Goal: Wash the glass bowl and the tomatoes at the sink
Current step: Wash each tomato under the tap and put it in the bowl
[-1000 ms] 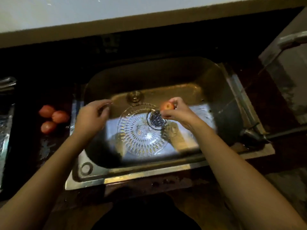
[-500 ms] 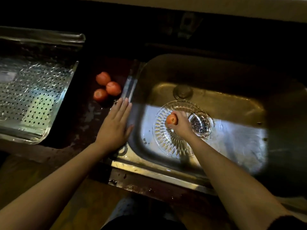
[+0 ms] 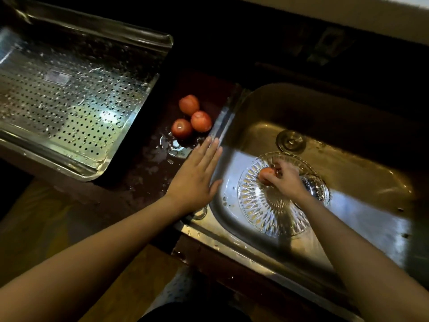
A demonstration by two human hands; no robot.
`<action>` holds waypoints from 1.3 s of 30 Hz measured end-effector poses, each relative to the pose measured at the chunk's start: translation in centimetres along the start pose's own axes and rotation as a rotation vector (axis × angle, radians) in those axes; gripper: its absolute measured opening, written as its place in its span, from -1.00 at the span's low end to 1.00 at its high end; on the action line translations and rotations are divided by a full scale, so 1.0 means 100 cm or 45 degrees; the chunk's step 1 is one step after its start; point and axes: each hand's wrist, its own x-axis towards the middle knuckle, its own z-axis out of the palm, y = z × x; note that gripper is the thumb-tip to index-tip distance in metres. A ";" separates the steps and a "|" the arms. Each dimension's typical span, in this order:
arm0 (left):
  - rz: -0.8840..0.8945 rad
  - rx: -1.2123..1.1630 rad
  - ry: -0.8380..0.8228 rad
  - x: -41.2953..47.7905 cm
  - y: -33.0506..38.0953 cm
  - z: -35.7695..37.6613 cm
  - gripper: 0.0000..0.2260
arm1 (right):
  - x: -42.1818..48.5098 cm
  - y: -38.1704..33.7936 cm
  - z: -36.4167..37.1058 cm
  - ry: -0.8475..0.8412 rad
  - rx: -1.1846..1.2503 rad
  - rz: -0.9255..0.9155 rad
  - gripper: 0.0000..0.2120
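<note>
Dark and wet, the kitchen bench (image 3: 144, 173) has a steel sink (image 3: 232, 240) set into its right part. It is dim all around, and one bright patch of light falls on the bottom of the sink.

The glass bowl (image 3: 262, 205) lies in the sink, near the left wall and toward the front. It is see-through, with a cut pattern like a star. The right hand (image 3: 285, 180) is over the back part of the bowl. Its fingers are curled round a red tomato (image 3: 265, 175) and hold it tight. I cannot tell if the tomato touches the glass.

The left hand (image 3: 195, 180) is flat, palm down, at the left rim of the sink. Its fingers are straight and close together, and they point to the back of the bench. The thumb sticks out to the side, over the basin. This hand holds nothing.

Just past those fingertips, three tomatoes (image 3: 201, 121) sit in a small bunch on the bench, right beside the sink's left rim. They touch each other. A little puddle (image 3: 171, 145) shines on the bench between them and the hand.

A big steel tray (image 3: 69, 101) full of small holes sits at the left end of the bench, well apart from the sink. Water drops are on it.

The round drain (image 3: 291, 141) is at the back of the sink floor. A small round shiny thing (image 3: 318, 189) lies at the bowl's right edge, partly hidden by the right wrist. I cannot tell what it is.
</note>
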 end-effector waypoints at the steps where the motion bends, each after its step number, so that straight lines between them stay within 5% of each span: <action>1: -0.010 -0.065 0.007 0.001 0.005 0.001 -0.39 | 0.000 -0.005 -0.010 0.040 0.002 -0.001 -0.40; 9: -0.004 0.064 -0.062 -0.002 -0.004 0.001 -0.36 | 0.019 -0.140 -0.055 0.147 -0.101 -0.639 -0.60; 13: 0.001 0.046 -0.059 -0.002 -0.005 0.000 -0.36 | 0.013 -0.194 -0.034 0.068 -0.229 -0.838 -0.55; 24: 0.028 -0.003 -0.055 -0.002 -0.010 0.002 -0.33 | 0.018 -0.209 -0.020 -0.097 -0.355 -0.814 -0.55; 33: 0.014 0.105 -0.140 0.000 -0.004 -0.004 -0.34 | -0.029 -0.180 -0.081 0.052 0.190 -0.580 -0.56; 36: -0.054 -0.185 -0.104 0.013 0.020 -0.020 -0.42 | -0.064 -0.153 -0.112 0.150 0.310 -0.479 -0.57; 39: -0.170 -0.903 -0.051 0.044 0.072 -0.042 -0.57 | -0.106 -0.111 -0.129 0.302 0.367 -0.375 -0.58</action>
